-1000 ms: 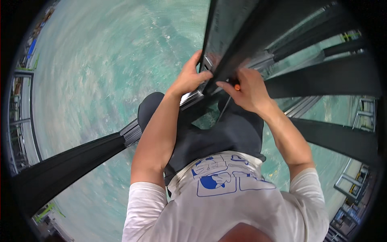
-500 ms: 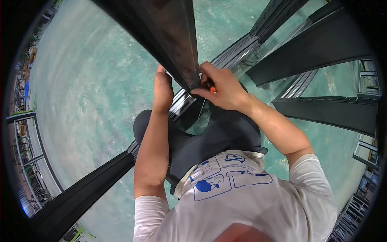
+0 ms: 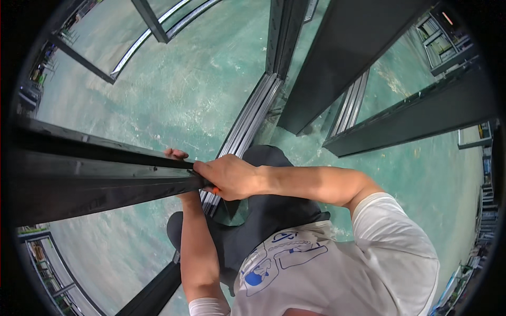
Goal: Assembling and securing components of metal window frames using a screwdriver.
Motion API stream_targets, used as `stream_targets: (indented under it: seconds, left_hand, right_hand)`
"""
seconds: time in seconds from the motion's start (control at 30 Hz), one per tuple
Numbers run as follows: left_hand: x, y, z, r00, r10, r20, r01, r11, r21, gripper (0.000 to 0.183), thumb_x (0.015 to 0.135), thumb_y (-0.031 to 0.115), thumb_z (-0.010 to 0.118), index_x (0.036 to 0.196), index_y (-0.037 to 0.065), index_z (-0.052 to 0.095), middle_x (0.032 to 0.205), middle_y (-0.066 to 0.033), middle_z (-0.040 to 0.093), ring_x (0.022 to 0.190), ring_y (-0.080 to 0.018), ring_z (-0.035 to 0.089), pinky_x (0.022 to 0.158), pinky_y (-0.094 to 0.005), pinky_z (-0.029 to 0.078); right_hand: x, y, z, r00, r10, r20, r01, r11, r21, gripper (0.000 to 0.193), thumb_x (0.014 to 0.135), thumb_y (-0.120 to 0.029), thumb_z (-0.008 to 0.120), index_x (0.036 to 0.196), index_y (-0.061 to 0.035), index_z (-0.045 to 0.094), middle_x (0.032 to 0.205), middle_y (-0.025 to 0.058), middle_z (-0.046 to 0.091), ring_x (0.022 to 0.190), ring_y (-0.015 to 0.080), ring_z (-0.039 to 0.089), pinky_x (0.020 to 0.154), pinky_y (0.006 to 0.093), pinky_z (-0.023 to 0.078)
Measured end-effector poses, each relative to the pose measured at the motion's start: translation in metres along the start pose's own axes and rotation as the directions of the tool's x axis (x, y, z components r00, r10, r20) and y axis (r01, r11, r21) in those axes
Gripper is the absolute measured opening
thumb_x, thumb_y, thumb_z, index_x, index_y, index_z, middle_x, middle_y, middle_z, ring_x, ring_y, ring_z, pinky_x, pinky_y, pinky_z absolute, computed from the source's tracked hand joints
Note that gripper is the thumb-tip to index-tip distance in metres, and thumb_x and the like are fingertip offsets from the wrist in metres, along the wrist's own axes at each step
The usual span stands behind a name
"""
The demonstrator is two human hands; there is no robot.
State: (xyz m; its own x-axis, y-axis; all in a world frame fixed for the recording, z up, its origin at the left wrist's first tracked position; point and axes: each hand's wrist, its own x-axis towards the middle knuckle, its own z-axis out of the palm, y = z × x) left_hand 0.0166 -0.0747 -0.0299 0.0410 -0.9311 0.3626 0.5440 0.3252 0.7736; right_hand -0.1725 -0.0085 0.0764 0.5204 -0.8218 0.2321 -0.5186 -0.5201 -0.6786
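Note:
A long dark metal profile [image 3: 121, 181] runs in from the left and ends in front of me. My left hand [image 3: 176, 154] passes behind it; bent fingertips show past its far edge, and the palm is hidden. My right hand [image 3: 229, 176] is closed at the profile's near end, thumb against its edge. Within that fist is a slim thing with an orange end [image 3: 215, 190]; the rest of it is covered by the fingers. Below both hands lies a grooved dark and silver frame rail [image 3: 245, 124], crossing the floor between my legs.
Upright from the rail's far end stands a dark post [image 3: 284, 39]. Two broad dark panels [image 3: 342, 63] [image 3: 416, 118] slant in at the right. Further frames [image 3: 153, 23] stand at the far left, over the green floor [image 3: 205, 79].
My view has turned, so the profile now points left instead of away from me. The right hand remains at its end with the orange-ended thing; the left is now more hidden behind it.

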Motion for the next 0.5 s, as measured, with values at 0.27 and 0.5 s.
stream_targets:
  seconds: [0.27,0.5]
  left_hand:
    - [0.003,-0.011,-0.022,0.999,0.013,-0.039,-0.001,0.952,0.306,0.067,0.099,0.047,0.045,0.143,-0.003,0.052,0.123,-0.0182,0.069,0.113,-0.0311,0.066,0.109,-0.0463,0.046]
    - [0.008,0.047,0.032,0.997,-0.073,0.022,0.067,0.974,0.214,0.053,0.102,0.042,0.048,0.136,0.003,0.057,0.125,-0.0143,0.065,0.119,-0.0302,0.06,0.112,-0.0483,0.042]
  right_hand:
    - [-0.006,0.005,0.0,0.996,0.09,-0.012,-0.09,0.995,0.041,0.044,0.086,-0.021,0.076,0.115,-0.0032,0.048,0.085,0.0213,0.067,0.082,0.0462,0.069,0.067,0.0559,0.055]
    - [-0.014,0.012,0.014,0.991,0.046,-0.126,-0.034,0.995,0.093,0.047,0.086,-0.018,0.076,0.118,-0.0028,0.045,0.085,0.0198,0.067,0.084,0.0451,0.069,0.068,0.0542,0.054]
